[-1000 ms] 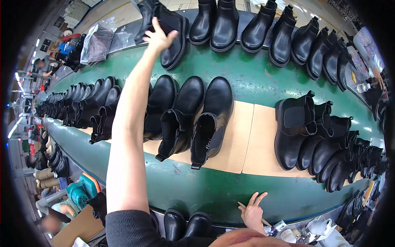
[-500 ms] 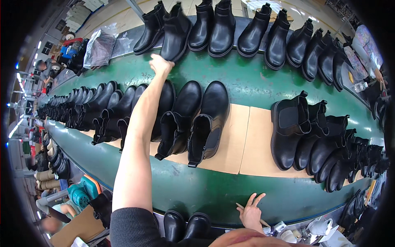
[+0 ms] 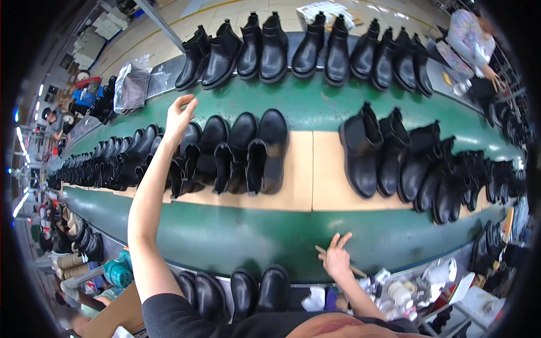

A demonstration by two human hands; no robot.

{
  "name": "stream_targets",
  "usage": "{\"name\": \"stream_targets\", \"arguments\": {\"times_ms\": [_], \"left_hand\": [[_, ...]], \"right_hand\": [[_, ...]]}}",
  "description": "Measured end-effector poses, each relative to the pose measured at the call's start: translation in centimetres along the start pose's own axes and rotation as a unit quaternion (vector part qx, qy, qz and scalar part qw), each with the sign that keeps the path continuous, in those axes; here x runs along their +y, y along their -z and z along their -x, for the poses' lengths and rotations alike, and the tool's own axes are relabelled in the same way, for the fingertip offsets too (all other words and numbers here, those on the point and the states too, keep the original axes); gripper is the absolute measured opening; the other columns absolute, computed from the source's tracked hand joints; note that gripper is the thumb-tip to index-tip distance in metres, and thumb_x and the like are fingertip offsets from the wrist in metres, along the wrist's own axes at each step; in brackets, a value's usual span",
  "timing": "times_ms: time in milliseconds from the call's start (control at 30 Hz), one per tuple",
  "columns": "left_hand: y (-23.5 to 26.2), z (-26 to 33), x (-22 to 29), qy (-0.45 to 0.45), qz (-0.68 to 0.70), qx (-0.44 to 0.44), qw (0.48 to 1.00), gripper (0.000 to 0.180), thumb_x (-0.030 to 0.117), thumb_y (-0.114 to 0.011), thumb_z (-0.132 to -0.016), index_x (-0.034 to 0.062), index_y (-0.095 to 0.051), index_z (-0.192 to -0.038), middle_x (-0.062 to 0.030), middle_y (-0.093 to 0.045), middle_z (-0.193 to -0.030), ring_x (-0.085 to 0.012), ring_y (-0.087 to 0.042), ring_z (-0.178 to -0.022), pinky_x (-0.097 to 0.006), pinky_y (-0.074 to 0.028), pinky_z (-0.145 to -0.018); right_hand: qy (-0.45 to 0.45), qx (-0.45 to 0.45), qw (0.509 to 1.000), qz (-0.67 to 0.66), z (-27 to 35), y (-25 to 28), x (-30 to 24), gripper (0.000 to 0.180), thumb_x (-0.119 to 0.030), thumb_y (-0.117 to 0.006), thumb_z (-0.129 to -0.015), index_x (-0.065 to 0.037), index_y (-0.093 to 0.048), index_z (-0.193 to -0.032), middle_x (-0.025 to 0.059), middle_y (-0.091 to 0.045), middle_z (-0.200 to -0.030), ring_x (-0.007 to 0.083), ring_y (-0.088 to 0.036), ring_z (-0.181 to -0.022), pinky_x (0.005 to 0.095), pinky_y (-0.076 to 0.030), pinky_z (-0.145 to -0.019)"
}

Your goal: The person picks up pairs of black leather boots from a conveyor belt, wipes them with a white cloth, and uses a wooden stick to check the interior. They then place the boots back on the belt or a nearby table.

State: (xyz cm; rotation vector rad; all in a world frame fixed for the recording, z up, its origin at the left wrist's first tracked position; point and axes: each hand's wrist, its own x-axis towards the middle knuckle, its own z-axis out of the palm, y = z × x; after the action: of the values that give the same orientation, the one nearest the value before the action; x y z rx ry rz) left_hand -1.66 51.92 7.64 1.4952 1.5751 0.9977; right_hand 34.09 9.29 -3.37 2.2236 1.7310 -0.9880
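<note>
My left hand (image 3: 181, 115) reaches across the green table, just in front of the far row of black ankle boots. Its fingers are loosely bent and hold nothing. The nearest black boot (image 3: 193, 63) stands upright on the grey ledge beyond it, its toe toward me. Below the hand, black boots (image 3: 273, 127) lie in a row on tan cardboard, openings toward me. My right hand (image 3: 336, 260) is over the table's near edge, fingers spread. A thin stick (image 3: 357, 271) shows beside its wrist; whether it touches the hand I cannot tell.
More boots (image 3: 360, 155) stand on the right of the cardboard (image 3: 301, 169). Two pairs of boots (image 3: 243, 293) are at the near edge. White cups and clutter (image 3: 400, 293) fill the near right. A plastic bag (image 3: 132, 87) lies far left; a person (image 3: 470, 36) is far right.
My left hand has drawn back from the toe of a far boot, which now stands beside its mate. The view has shifted. My right hand keeps its spread pose.
</note>
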Motion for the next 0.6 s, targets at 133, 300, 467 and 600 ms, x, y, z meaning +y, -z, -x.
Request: {"name": "stream_targets", "arguments": {"times_ms": [133, 300, 467, 600], "left_hand": [[3.9, 12.5, 3.3, 0.012, -0.053, -0.086, 0.995, 0.034, 0.025, -0.061, -0.09, 0.003, -0.058, -0.116, -0.0045, -0.062, -0.103, -0.0128, -0.058, -0.095, -0.029, -0.047, -0.083], [8.2, 30.6, 3.1, 0.12, -0.058, -0.167, 0.977, 0.035, 0.025, -0.06, -0.092, 0.0008, -0.057, -0.116, -0.006, -0.062, -0.106, -0.0146, -0.058, -0.099, -0.03, -0.048, -0.085], [9.4, 45.8, 1.3, 0.242, 0.076, -0.104, 0.962, 0.029, 0.023, -0.056, -0.094, 0.0012, -0.06, -0.112, -0.0087, -0.062, -0.108, -0.0164, -0.06, -0.099, -0.03, -0.05, -0.081], [8.5, 53.4, -4.5, 0.319, 0.15, -0.053, 0.934, 0.035, 0.029, -0.049, -0.097, 0.0019, -0.057, -0.117, -0.0106, -0.061, -0.112, -0.02, -0.059, -0.102, -0.034, -0.049, -0.084]], "right_hand": [[0.016, 0.067, 0.998, 0.005, 0.0, -0.9, 0.2, 0.088, -0.022, -0.076, -0.07, 0.018, -0.026, -0.131, 0.0563, -0.013, -0.126, 0.0488, -0.063, -0.08, 0.0368, -0.057, -0.067], [0.025, 0.075, 0.984, -0.157, 5.1, 5.0, -0.4, 0.083, -0.056, -0.056, -0.082, 0.004, -0.034, -0.136, 0.0305, -0.049, -0.125, 0.0404, -0.052, -0.113, 0.0461, -0.044, -0.092], [-0.056, 0.128, 0.938, -0.317, 14.8, 1.7, 3.3, 0.043, -0.027, -0.047, -0.091, 0.005, -0.047, -0.12, 0.0272, -0.057, -0.113, 0.0423, -0.056, -0.105, 0.0449, -0.043, -0.09], [-0.063, 0.126, 0.967, -0.212, 19.0, -4.0, 6.1, 0.027, -0.014, -0.046, -0.087, 0.008, -0.046, -0.104, 0.0346, -0.055, -0.102, 0.0486, -0.056, -0.095, 0.0526, -0.043, -0.083]]}}
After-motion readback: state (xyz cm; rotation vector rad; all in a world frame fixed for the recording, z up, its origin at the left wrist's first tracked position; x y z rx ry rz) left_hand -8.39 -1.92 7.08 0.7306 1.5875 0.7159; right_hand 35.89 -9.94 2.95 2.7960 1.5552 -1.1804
